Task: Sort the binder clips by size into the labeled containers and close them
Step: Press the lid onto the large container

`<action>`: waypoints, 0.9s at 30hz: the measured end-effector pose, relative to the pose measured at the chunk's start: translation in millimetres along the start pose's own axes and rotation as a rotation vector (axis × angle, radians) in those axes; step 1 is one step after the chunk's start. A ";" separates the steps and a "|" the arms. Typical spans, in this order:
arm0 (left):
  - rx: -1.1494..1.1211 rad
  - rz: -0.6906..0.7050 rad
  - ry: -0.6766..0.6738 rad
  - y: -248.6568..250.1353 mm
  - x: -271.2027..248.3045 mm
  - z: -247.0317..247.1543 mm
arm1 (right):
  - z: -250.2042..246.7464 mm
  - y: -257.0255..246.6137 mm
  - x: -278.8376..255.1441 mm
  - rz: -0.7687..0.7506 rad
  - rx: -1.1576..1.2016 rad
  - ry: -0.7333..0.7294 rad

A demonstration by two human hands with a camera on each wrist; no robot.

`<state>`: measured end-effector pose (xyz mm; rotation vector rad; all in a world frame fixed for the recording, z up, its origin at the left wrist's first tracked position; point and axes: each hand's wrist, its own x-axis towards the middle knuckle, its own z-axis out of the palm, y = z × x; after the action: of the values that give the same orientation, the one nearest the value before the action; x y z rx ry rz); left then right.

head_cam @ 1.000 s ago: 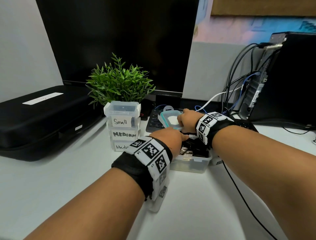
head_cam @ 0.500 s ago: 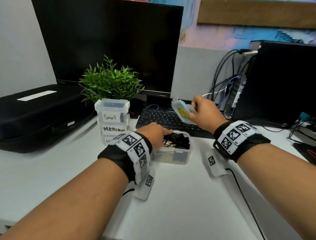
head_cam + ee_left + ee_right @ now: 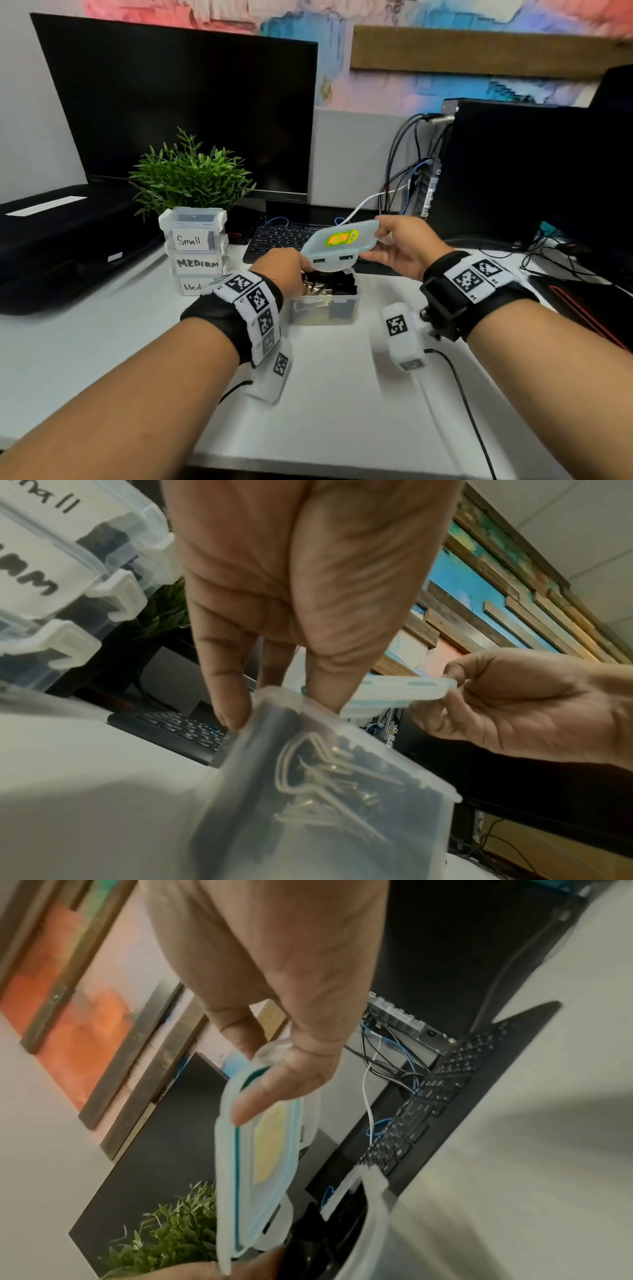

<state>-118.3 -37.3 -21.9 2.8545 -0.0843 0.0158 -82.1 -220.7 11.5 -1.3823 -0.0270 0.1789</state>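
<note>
1. While our right hand (image 3: 400, 248) pinches the lid (image 3: 340, 240) by its right edge, thumb on one face and fingers on the other, the lid hangs lifted clear of the tub (image 3: 323, 308) and just above its far rim, roughly flat, its long axis running left to right.
2. Left hand (image 3: 284, 270): fingers straight, tips pressing the tub's left rim; in the left wrist view the fingertips (image 3: 232, 710) touch the outer wall and nothing is gripped.
3. Tub: clear, open, on the desk (image 3: 342, 394) between our two hands, near the keyboard (image 3: 277, 240). It holds the clips (image 3: 337, 286), black bodies with silver handles, mixed together; sizes too small to tell.
4. Stack (image 3: 195, 251) of three closed containers to the left of the tub, labels "Small" and "MEDIUM" readable, the lowest partly hidden by our wrist.
5. Judgement: sorting is not yet begun. The lid needs setting down, and free desk lies to the right, on the side of the hand that holds it. The left hand is nearer both clips and stack.
6. Plant (image 3: 190, 178) behind the stack.
</note>
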 end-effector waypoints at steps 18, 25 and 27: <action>-0.463 -0.108 -0.023 -25.0 5.4 12.3 | 3.2 34.7 5.2 0.193 -0.885 -0.030; -0.884 -0.336 -0.077 -34.3 5.3 0.4 | 4.1 31.6 2.4 0.073 -1.120 -0.089; -0.889 -0.368 -0.064 -32.6 7.6 -1.5 | 3.9 32.7 3.6 0.074 -1.119 -0.086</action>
<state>-108.8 -6.0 -29.5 1.9437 0.3374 -0.1498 -82.6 -210.6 -20.1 -2.4921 -0.1675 0.3069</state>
